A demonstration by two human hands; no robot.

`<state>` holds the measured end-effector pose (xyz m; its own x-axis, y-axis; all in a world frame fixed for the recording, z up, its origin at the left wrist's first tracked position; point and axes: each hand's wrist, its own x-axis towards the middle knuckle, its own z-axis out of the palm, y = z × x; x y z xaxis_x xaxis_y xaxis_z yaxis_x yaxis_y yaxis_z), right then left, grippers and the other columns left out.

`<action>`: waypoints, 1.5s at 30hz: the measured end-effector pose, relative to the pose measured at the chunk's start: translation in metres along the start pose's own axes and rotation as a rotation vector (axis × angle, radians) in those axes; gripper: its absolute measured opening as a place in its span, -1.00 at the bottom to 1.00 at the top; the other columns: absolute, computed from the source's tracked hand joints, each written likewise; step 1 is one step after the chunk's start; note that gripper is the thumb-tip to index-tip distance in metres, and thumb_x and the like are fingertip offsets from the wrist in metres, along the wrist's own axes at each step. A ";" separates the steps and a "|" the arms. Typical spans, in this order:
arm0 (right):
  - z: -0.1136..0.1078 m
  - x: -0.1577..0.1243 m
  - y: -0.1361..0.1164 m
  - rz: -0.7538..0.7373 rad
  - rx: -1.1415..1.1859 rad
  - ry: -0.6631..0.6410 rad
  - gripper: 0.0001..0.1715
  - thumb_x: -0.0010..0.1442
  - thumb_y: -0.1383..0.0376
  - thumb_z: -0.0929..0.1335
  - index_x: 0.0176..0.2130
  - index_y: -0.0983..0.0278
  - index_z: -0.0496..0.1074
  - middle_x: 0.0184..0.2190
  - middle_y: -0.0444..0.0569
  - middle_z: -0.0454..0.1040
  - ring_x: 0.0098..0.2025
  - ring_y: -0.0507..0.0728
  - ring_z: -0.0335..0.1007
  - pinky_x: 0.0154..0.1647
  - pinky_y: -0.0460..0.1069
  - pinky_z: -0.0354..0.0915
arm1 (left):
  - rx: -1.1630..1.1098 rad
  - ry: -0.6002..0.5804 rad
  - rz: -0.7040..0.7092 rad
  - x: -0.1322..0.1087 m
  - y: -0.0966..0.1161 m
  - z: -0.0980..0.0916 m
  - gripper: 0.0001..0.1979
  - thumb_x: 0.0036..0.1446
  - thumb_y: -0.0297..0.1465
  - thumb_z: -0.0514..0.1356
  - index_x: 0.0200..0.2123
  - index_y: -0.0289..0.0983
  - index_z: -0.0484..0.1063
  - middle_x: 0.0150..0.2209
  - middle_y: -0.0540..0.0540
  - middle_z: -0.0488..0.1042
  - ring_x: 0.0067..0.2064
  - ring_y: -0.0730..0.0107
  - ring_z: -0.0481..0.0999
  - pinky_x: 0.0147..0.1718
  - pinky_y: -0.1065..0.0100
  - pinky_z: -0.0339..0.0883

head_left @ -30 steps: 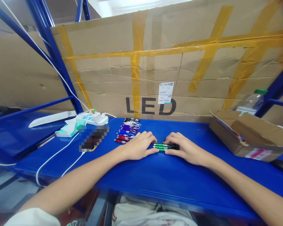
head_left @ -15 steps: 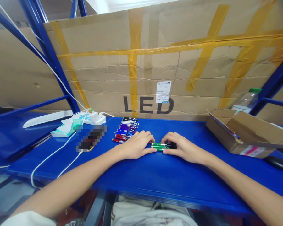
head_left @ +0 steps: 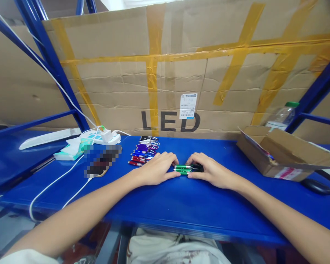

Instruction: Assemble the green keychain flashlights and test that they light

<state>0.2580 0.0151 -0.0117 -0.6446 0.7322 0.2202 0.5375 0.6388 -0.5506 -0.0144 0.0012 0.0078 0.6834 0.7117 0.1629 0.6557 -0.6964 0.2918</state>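
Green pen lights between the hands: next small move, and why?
Probably slide the green pen lights left to join the coloured row beside its red ones. The left hand and right hand press on the bunch's two ends, so it looks squared up, and the row lies just past the left hand.

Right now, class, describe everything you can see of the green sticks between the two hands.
The green sticks are a few slim, glossy, pen-like pieces with silvery bands and black right ends, lying flat and side by side on the blue shelf. The left hand and right hand grip their ends between thumb and fingers.
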 end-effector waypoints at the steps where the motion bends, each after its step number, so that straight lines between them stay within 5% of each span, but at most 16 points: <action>1: 0.000 0.000 -0.001 0.003 0.004 -0.004 -0.60 0.35 -0.08 0.46 -0.06 0.15 0.48 -0.05 0.01 0.56 -0.01 0.28 0.40 0.04 0.15 0.31 | -0.003 -0.002 -0.005 0.000 0.000 0.000 -0.74 0.44 -0.17 0.25 -0.01 -0.20 0.35 -0.03 -0.09 0.49 -0.01 0.13 0.45 -0.03 0.17 0.24; 23: 0.000 0.000 -0.002 -0.074 -0.091 0.019 -0.68 0.55 0.06 0.25 -0.04 0.13 0.51 -0.07 0.00 0.61 -0.04 0.25 0.41 0.04 0.15 0.28 | 0.084 0.010 0.070 0.001 -0.006 0.006 -0.69 0.47 -0.09 0.19 0.05 -0.20 0.40 0.03 -0.12 0.49 0.02 0.10 0.42 0.01 0.12 0.24; 30: 0.001 -0.002 -0.007 -0.034 -0.087 -0.037 -0.51 0.38 -0.13 0.42 0.09 0.13 0.49 0.02 0.04 0.56 0.05 0.32 0.37 0.10 0.20 0.26 | 0.093 -0.003 0.067 0.000 -0.006 0.006 -0.65 0.47 -0.07 0.17 0.09 -0.20 0.41 0.05 -0.14 0.47 0.04 0.08 0.41 0.02 0.10 0.25; 45: -0.001 -0.001 -0.008 -0.067 -0.050 -0.030 -0.59 0.43 -0.11 0.39 -0.02 0.14 0.51 -0.04 0.02 0.56 0.01 0.29 0.38 0.09 0.18 0.25 | 0.054 0.016 0.074 -0.001 -0.002 0.004 -0.73 0.47 -0.12 0.18 -0.03 -0.20 0.38 -0.02 -0.10 0.47 -0.02 0.14 0.41 -0.01 0.13 0.24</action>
<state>0.2548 0.0089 -0.0068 -0.6957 0.6802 0.2309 0.5183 0.6979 -0.4943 -0.0151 0.0020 0.0031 0.7257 0.6592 0.1969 0.6203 -0.7508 0.2270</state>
